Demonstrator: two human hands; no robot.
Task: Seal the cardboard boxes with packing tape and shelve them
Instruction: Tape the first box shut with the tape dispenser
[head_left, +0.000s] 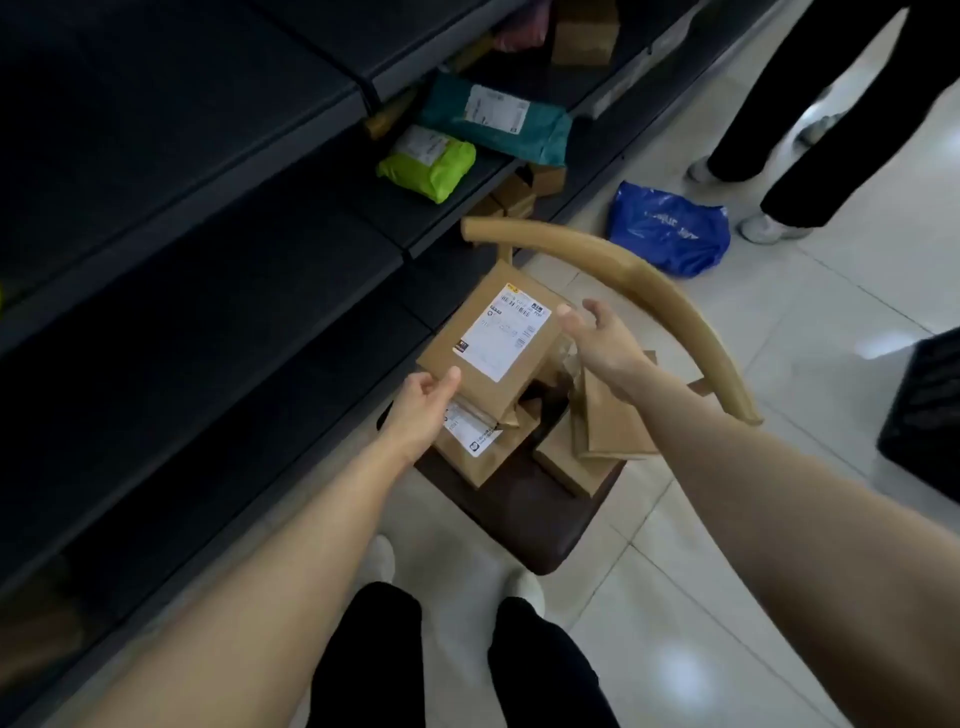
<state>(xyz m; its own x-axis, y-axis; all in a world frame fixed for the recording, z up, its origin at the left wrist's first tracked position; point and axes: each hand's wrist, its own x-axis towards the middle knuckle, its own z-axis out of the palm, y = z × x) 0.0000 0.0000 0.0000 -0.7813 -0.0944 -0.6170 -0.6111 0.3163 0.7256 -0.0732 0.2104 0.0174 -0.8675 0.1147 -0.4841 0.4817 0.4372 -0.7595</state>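
Observation:
A brown cardboard box with a white shipping label faces up, tilted, above a pile of other cardboard boxes on a dark chair seat. My left hand grips the box's near left corner with thumb on top. My right hand is at the box's right edge, fingers spread and curled, touching or just off it. Under the held box lies another labelled box. No tape roll is visible.
Dark shelving runs along the left; it holds a green parcel, a teal parcel and small boxes. The chair's curved tan backrest arcs behind the boxes. A blue bag and another person's legs are on the tiled floor.

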